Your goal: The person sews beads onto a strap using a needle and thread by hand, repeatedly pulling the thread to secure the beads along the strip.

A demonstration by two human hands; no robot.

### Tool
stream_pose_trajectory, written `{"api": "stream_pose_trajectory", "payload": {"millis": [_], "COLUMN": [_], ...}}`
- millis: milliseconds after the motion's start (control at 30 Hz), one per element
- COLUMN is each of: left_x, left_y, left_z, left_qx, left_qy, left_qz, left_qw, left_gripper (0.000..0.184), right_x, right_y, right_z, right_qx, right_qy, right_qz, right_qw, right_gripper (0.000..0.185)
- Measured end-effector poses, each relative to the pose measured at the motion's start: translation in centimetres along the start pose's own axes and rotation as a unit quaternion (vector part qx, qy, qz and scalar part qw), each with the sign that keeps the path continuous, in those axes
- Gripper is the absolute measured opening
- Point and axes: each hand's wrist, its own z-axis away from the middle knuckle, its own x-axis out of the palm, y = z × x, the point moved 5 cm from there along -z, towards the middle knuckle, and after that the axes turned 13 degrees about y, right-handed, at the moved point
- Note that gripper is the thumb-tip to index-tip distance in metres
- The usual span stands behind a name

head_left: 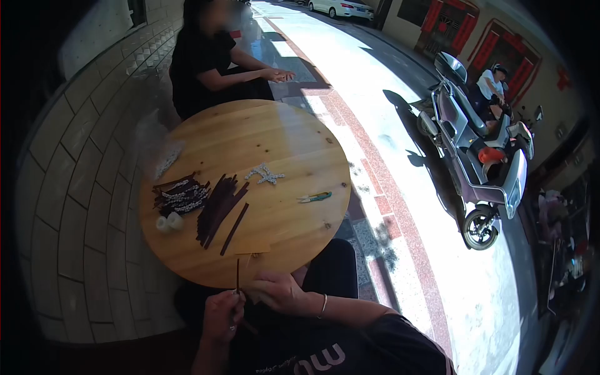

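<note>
We have a thin dark-brown strip (238,274) gripped in our left hand (222,314) at the near edge of the round light-wood counter (294,140); our right hand (279,292) is curled beside it, its hold unclear. The white-beaded dark strips (181,197) look done, the plain dark-brown strips (217,212) left; more room lies toward the far side.

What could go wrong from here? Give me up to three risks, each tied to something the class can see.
The held strip, gripped in the left hand by the near edge of the table, might drop if the grip slips. The white rolls sit near the left edge and could be knocked off. The small white beads look loose; a bump might scatter them.
</note>
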Motion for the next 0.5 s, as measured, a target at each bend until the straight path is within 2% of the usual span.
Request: {"api": "stream_pose_trajectory", "payload": {"millis": [100,167,200,300,500], "left_x": [0.4,0.7,0.6,0.8,1.5], "left_y": [0.1,-0.1,-0.1,-0.2,-0.8], "left_z": [0.3,0.7,0.7,0.9,1.0], "left_qx": [-0.011,-0.044,-0.053,-0.041,-0.014], "left_qy": [-0.005,-0.026,-0.004,0.004,-0.013], "left_qz": [-0.003,0.015,0.015,-0.015,-0.024], "left_qw": [1.0,0.999,0.998,0.999,1.0], "left_gripper": [0.016,0.016,0.015,0.015,0.013], "right_x": [-0.6,-0.5,-0.5,-0.8,-1.3], "right_y": [-1.0,-1.0,-1.0,-1.3,-2.3], "right_z": [0.0,0.6,0.7,1.0,1.4], "right_qx": [-0.027,0.001,-0.001,-0.067,-0.07], "right_qy": [0.026,0.03,0.034,0.037,0.01], "right_qz": [-0.026,-0.031,-0.032,0.032,0.124], "right_qw": [0.999,0.999,0.999,0.997,0.99], "right_gripper": [0.02,0.018,0.018,0.019,0.026]}}
